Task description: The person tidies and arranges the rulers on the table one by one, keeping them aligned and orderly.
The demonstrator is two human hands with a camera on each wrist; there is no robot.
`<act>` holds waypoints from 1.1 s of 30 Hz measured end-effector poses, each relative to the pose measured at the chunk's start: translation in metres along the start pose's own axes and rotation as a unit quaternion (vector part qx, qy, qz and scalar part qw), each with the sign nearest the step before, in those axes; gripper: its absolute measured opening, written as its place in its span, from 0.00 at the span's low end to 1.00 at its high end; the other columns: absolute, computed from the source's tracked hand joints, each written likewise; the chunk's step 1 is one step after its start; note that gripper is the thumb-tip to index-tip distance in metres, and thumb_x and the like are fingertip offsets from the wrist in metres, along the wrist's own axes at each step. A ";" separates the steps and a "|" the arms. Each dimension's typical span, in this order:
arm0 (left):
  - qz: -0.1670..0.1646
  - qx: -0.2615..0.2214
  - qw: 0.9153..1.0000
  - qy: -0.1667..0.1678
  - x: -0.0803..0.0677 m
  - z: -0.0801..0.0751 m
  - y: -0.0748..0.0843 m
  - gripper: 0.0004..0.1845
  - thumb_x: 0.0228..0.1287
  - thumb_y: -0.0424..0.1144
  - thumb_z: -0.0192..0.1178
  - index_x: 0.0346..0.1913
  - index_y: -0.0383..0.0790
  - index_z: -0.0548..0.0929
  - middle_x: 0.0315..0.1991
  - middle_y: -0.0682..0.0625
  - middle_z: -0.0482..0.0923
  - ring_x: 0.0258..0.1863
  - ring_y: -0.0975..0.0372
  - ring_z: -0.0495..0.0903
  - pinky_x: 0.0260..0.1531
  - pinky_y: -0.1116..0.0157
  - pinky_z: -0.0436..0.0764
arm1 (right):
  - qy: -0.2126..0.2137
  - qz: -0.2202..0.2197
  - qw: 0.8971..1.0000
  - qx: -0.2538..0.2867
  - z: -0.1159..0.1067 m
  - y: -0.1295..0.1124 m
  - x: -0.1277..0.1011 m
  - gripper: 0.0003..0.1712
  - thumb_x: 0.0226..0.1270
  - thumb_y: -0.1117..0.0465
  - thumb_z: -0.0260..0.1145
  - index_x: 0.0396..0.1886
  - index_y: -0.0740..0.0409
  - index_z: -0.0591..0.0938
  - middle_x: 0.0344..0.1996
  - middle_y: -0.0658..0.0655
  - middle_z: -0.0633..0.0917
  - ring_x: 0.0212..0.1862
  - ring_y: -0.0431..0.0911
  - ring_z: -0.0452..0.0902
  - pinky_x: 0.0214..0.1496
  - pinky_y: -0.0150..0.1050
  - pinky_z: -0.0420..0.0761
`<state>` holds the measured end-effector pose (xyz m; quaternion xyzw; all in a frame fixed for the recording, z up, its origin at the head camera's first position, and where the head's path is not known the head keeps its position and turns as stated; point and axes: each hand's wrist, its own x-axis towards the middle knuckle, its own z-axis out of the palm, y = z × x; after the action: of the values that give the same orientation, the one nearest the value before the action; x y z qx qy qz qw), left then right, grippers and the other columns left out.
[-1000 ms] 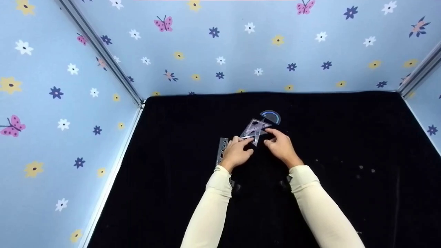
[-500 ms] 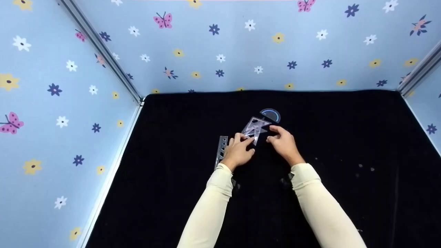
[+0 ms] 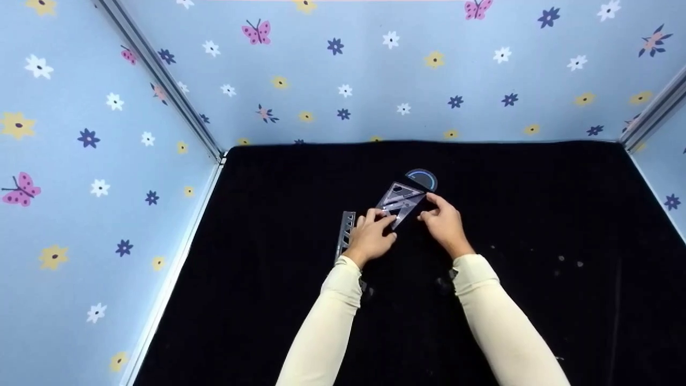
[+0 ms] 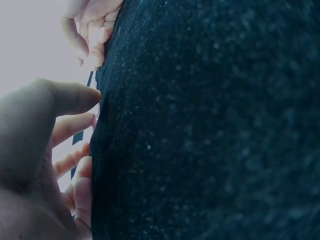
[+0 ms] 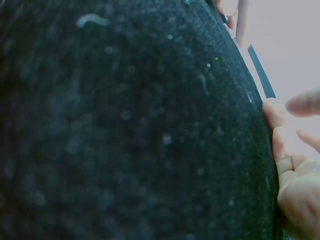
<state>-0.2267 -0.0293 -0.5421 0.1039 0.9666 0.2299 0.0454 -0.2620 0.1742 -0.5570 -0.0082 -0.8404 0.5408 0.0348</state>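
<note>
Two clear plastic set squares lie side by side on the black cloth in the head view, the upper set square (image 3: 395,191) and the lower set square (image 3: 408,207). My left hand (image 3: 371,237) rests its extended fingers on their near-left edges. At their right-hand corner, the index fingertip of my right hand (image 3: 444,225) touches the plastic, its thumb held apart from it. A protractor (image 3: 423,181) with a blue arc sits just beyond that corner. Left of my left hand lies a clear ruler (image 3: 345,228) with triangular cut-outs, its lower part hidden by hand and sleeve.
Black cloth (image 3: 278,241) covers the table. Blue flowered panels (image 3: 370,69) stand behind and on both sides, joined by metal corner posts (image 3: 161,80). Small pale specks (image 3: 561,258) mark the cloth at the right.
The lower set square has turned, so the two pieces that crossed in a star shape now lie side by side. My right hand has shifted slightly right; my left stays nearly still.
</note>
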 end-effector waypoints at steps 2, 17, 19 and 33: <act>0.000 0.000 1.000 0.000 0.000 0.000 0.000 0.26 0.67 0.51 0.60 0.69 0.60 0.76 0.66 0.55 0.67 0.57 0.54 0.69 0.48 0.54 0.74 | 0.000 -0.001 1.000 -0.001 0.000 0.000 0.000 0.32 0.62 0.71 0.64 0.69 0.64 0.74 0.61 0.61 0.80 0.39 0.48 0.87 0.42 0.27 0.76; -0.006 -0.014 1.000 -0.003 -0.003 0.001 0.001 0.26 0.67 0.51 0.60 0.69 0.59 0.77 0.68 0.56 0.67 0.59 0.54 0.68 0.51 0.54 0.74 | -0.022 0.020 0.999 -0.018 -0.005 -0.005 0.002 0.33 0.65 0.68 0.63 0.71 0.65 0.71 0.58 0.61 0.83 0.42 0.50 0.87 0.52 0.38 0.75; -0.010 -0.019 1.000 -0.005 -0.002 0.001 0.001 0.26 0.67 0.51 0.60 0.68 0.59 0.77 0.68 0.56 0.66 0.59 0.55 0.68 0.51 0.54 0.73 | -0.026 0.025 0.999 -0.011 -0.005 -0.006 0.003 0.33 0.65 0.68 0.62 0.71 0.65 0.71 0.58 0.62 0.82 0.42 0.51 0.87 0.53 0.39 0.75; -0.006 -0.033 0.999 -0.007 0.001 -0.002 -0.001 0.24 0.68 0.50 0.60 0.67 0.58 0.79 0.68 0.56 0.67 0.58 0.55 0.70 0.54 0.53 0.73 | -0.022 0.044 0.998 0.033 -0.005 -0.006 0.004 0.30 0.67 0.68 0.60 0.69 0.67 0.71 0.49 0.65 0.86 0.40 0.48 0.87 0.44 0.31 0.77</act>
<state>-0.2279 -0.0309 -0.5403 0.0982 0.9587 0.2609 0.0571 -0.2659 0.1767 -0.5493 -0.0319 -0.8215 0.5693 -0.0071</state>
